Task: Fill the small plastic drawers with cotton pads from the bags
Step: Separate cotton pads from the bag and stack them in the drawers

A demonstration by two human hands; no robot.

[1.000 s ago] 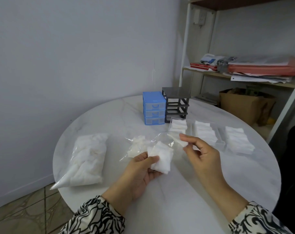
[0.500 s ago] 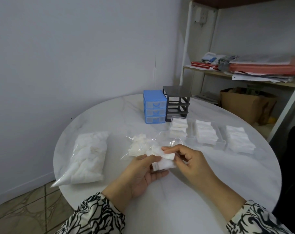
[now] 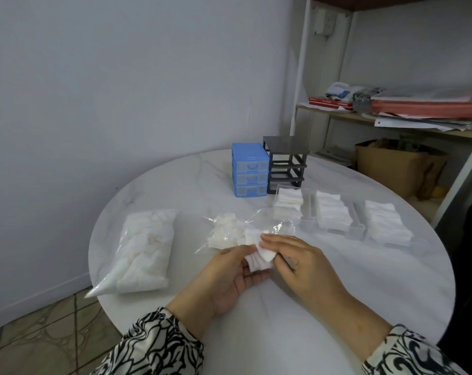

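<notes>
Fingers of the left hand (image 3: 229, 277) curl beneath a small stack of cotton pads (image 3: 258, 262), thumb laid along its near side, while the right hand (image 3: 297, 255) pinches the topmost pad between thumb and fingertips; both hands thus grasp the same stack above the round white table (image 3: 337, 307). Just beyond the hands lies an opened clear bag (image 3: 229, 234), partly emptied, with loose pads left inside. A second bag (image 3: 145, 250), full and apparently untouched, rests well to the left. Three clear drawers (image 3: 335, 217) stand in a row at right, removed from the black frame (image 3: 286, 163), whose slots are vacant; each drawer already holds pads, piled to or above its rim. The blue drawer unit (image 3: 249, 170) beside the frame keeps its drawers closed, contents indistinct. Judged from this layout, filling is well advanced: remaining steps appear to be placing the held stack, returning the drawers to the frame, and perhaps filling the blue unit from the full bag.
</notes>
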